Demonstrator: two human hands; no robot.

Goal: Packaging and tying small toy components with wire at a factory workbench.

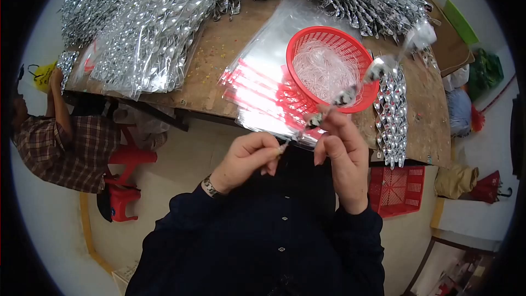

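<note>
Between the thumb and fingers of my left hand [247, 159] I pinch the lower end of a twisted silver foil strand [345, 96]. From there the strand runs up and to the right past the red basket, its far end blurred. My right hand [348, 159] is raised beside it with curved fingers and the thumb apart. Its fingertips are close to the strand; whether they touch it is unclear. Just beyond my hands stands a round red plastic basket [359, 49] filled with a tangle of fine pale thread [320, 68].
Clear plastic bags with red stripes [257, 85] lie under the basket on the wooden table [211, 57]. Silver foil strands [391, 115] lie to its right, and a bagged bundle [150, 38] left. A person [66, 142] works at the left. A red crate [397, 189] stands below.
</note>
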